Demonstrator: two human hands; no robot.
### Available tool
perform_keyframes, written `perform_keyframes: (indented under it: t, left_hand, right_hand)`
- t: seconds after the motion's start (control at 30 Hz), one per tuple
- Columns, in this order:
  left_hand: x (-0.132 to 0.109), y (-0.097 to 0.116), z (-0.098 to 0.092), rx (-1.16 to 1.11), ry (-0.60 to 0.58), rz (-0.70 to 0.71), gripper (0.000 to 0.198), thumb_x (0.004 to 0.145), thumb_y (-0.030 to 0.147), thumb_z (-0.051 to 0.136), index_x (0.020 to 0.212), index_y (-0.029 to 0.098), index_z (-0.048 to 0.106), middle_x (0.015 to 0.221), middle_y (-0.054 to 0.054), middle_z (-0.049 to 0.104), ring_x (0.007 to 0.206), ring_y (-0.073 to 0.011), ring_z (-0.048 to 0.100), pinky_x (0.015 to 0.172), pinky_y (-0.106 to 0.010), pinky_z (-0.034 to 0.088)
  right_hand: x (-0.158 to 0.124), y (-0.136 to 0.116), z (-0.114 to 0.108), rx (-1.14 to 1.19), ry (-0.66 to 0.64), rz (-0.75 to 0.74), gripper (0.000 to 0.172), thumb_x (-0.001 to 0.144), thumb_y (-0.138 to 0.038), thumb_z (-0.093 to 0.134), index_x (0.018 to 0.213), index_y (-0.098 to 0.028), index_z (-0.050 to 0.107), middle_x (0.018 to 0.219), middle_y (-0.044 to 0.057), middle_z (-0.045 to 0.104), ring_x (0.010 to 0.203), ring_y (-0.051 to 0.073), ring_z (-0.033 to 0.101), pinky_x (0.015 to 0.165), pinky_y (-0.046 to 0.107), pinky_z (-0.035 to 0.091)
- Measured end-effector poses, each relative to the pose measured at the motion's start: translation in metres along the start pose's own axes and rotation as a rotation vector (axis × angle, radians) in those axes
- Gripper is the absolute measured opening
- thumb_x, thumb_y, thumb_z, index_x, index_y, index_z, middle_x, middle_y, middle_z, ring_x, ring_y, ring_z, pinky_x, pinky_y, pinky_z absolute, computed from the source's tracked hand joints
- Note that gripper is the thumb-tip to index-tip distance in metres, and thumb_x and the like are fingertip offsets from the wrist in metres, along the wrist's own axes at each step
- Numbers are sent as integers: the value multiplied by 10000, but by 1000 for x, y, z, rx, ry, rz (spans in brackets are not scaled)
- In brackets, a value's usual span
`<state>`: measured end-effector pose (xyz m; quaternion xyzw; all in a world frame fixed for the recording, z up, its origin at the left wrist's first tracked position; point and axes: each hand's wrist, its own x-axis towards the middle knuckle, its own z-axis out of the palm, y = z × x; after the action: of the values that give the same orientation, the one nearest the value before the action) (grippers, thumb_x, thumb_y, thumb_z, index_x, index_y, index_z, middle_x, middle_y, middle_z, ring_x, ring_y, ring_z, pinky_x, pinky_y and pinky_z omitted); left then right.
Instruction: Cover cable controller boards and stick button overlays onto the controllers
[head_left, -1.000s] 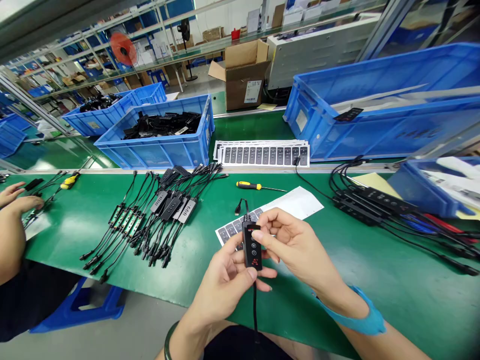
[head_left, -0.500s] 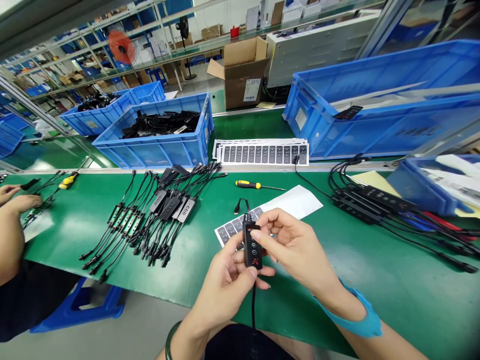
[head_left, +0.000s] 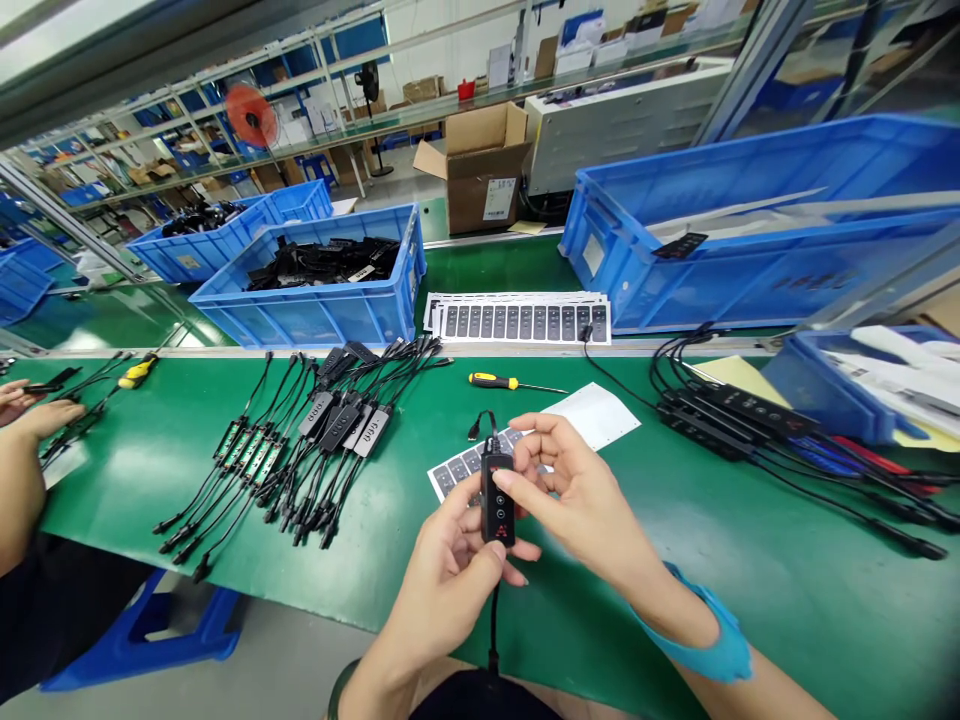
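Observation:
A small black controller [head_left: 497, 500] with round buttons and a cable at each end is upright in front of me. My left hand [head_left: 450, 575] wraps round its lower half from the left. My right hand [head_left: 577, 500] presses a fingertip on its upper face, the other fingers curled behind it. Just beyond, a sheet of grey button stickers [head_left: 461, 465] lies on the green bench [head_left: 675, 540], beside a white backing sheet [head_left: 592, 412].
A bundle of wired controllers [head_left: 315, 440] lies left of centre; finished ones [head_left: 742, 410] lie right. A yellow-handled screwdriver [head_left: 495, 381] and sticker sheets [head_left: 517, 318] lie beyond. Blue bins [head_left: 315, 290] stand behind. Another person's hands [head_left: 30, 410] work at far left.
My right fingertip has slid a little down the controller's face. The view has shifted slightly; the hands and controller sit a bit lower and further left.

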<state>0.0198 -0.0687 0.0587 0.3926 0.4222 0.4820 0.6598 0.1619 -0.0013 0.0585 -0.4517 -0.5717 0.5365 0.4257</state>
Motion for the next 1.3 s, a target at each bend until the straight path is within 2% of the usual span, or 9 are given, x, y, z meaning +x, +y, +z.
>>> perform_keyframes:
  t: [0.13, 0.2, 0.33, 0.47, 0.7, 0.87, 1.0, 1.13, 1.3]
  left_hand:
    - [4, 8, -2, -35, -57, -34, 564, 784, 312, 781, 1287, 182, 560, 1053, -105, 693, 809, -164, 689, 624, -200, 532]
    - [6, 10, -3, -34, -63, -55, 524, 744, 330, 816, 1192, 147, 615, 927, -84, 703, 729, -146, 681, 573, -180, 515]
    - [11, 7, -2, -10, -14, -48, 432, 807, 474, 730, 978, 82, 665, 740, -71, 687, 544, -97, 631, 461, -150, 462]
    - [14, 3, -1, -35, 35, -66, 480, 809, 531, 701, 986, 87, 655, 754, -67, 686, 547, -116, 658, 441, -158, 479]
    - [20, -6, 1, 17, 77, 13, 490, 853, 558, 630, 990, 87, 649, 634, -22, 631, 510, -123, 637, 435, -173, 478]
    - [20, -5, 0, 179, 19, 49, 536, 911, 552, 540, 1177, 96, 625, 876, -122, 734, 694, -198, 702, 569, -260, 554]
    - [18, -11, -4, 607, -126, 120, 524, 958, 479, 485, 1413, 220, 482, 1301, -127, 639, 1156, -273, 621, 926, -397, 543]
    - [21, -30, -7, 1212, -250, 139, 599, 895, 356, 622, 1446, 206, 440, 1516, -146, 427, 1380, -335, 421, 1121, -548, 374]
    - [25, -51, -22, 1539, -260, 214, 593, 888, 257, 627, 1440, 159, 432, 1498, -181, 437, 1395, -355, 387, 1129, -607, 338]
  right_hand:
    - [0, -5, 0, -31, -235, 63, 732, 635, -239, 766, 1304, -247, 468, 1027, 49, 585, 705, 148, 593, 530, 247, 510]
    - [0, -7, 3, -26, -272, 58, 653, 647, -230, 755, 1251, -240, 505, 942, 29, 604, 712, 155, 596, 551, 250, 516]
    - [6, -8, 5, -41, -177, -36, 229, 811, -386, 643, 928, -192, 614, 721, 4, 596, 611, 139, 563, 533, 246, 478]
    - [9, -9, 2, -20, -125, -37, 403, 943, -482, 426, 869, -168, 666, 681, 30, 622, 578, 143, 572, 541, 261, 488]
    - [-4, -7, 5, -238, -90, -160, 358, 824, -253, 535, 1156, -157, 630, 745, 14, 671, 618, 151, 614, 637, 282, 520]
    - [-5, -8, 1, -267, -44, -212, 327, 867, -274, 514, 1146, -165, 644, 871, 43, 702, 732, 173, 649, 662, 274, 534]
    - [14, -30, -41, -327, 120, -308, 461, 946, -337, 433, 1352, -142, 531, 1031, 84, 711, 893, 213, 665, 778, 326, 547]
    - [36, -56, -116, -768, 425, -418, 517, 935, -325, 446, 1414, -133, 470, 1200, 137, 667, 1078, 287, 632, 914, 408, 493]
    - [52, -31, -191, -1398, 383, -115, 368, 933, -252, 461, 1253, -149, 609, 1011, 148, 711, 907, 320, 671, 754, 397, 500]
